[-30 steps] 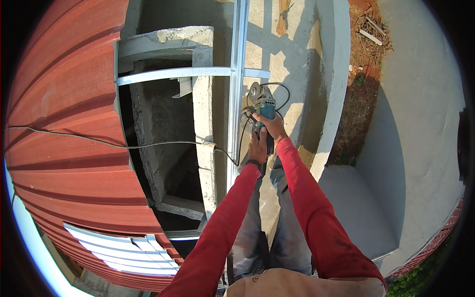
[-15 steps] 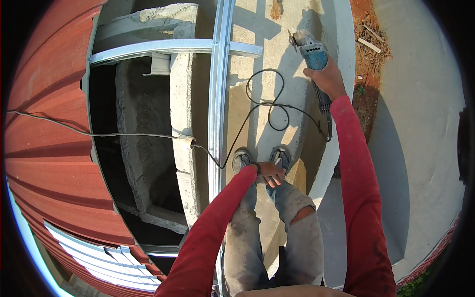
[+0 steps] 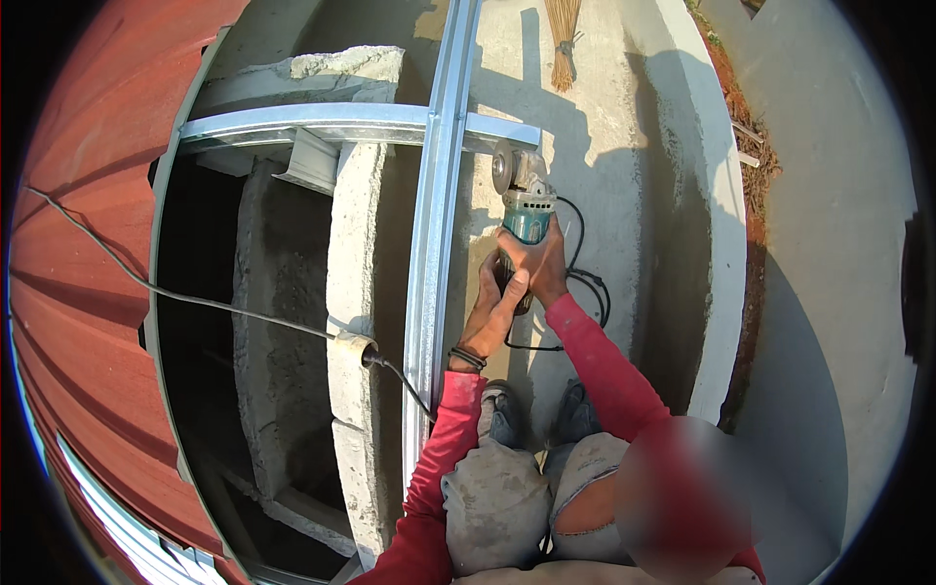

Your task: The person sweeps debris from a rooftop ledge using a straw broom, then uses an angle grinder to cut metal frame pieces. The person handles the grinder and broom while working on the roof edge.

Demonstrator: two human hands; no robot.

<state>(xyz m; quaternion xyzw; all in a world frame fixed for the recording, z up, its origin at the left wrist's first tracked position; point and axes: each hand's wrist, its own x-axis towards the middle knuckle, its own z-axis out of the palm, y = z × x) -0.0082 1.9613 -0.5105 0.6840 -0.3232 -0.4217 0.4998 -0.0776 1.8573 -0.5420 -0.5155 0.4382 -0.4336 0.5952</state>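
Observation:
A teal and black angle grinder (image 3: 527,219) is held in front of me, its round disc (image 3: 502,168) pointing away and up. My right hand (image 3: 542,255) wraps round the body just behind the metal gear head. Lower down, my left hand (image 3: 494,310) closes round the dark rear part of the handle. The disc stands close to the right end of a galvanized steel crossbar (image 3: 499,130); whether they touch I cannot tell. A long steel channel (image 3: 441,195) runs just left of the grinder. The grinder's black cord (image 3: 597,292) loops on the concrete behind it.
Left of the channel stands a rough concrete block wall (image 3: 353,224) beside a dark opening. Red corrugated metal roofing (image 3: 88,263) fills the far left. A cable connector (image 3: 353,351) rests on the wall. A straw broom (image 3: 563,49) lies ahead. A pale ledge (image 3: 723,292) bounds the right.
The grinder has come from the far right to beside the steel channel. My left hand has risen from near my knees and taken hold of its handle. I am crouching lower.

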